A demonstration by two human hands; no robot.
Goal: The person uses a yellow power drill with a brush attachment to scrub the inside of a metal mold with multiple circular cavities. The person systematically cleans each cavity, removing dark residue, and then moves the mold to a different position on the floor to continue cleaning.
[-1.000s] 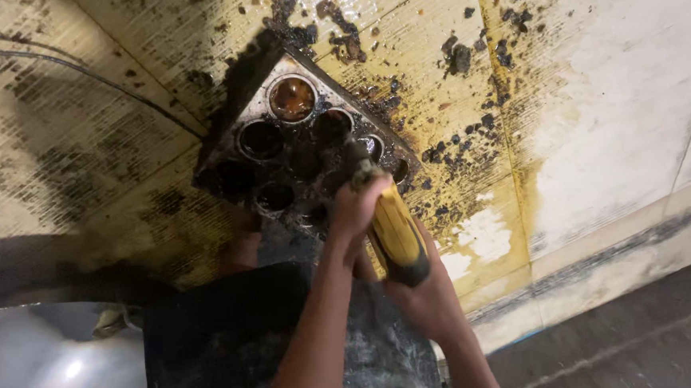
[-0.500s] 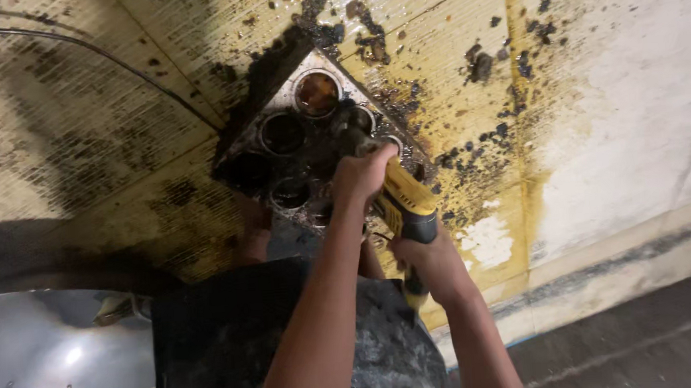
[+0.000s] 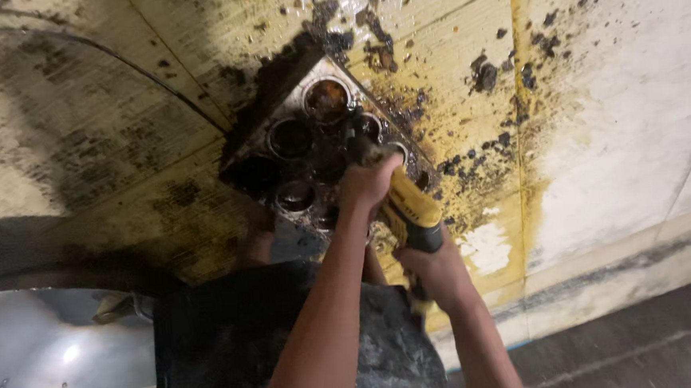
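Left hand (image 3: 369,183) fingers wrapped round front of yellow power tool (image 3: 411,214), right hand (image 3: 438,272) clenched on its rear grip. Tool tip sits on greasy muffin tray (image 3: 311,152), tilted on stained floor (image 3: 613,122); open floor right, metal basin (image 3: 43,348) left.

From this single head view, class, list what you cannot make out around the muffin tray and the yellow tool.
- Tool tip: hidden behind the left hand.
- Near cups of the muffin tray: covered by that hand and black grime.
- Yellow tool handle: wrapped by the right hand.
- Metal bowl: cut off by the left edge.

Yellow-black power tool (image 3: 412,214) — blackened muffin tray (image 3: 311,152) — yellow-stained, black-speckled white floor (image 3: 613,122).
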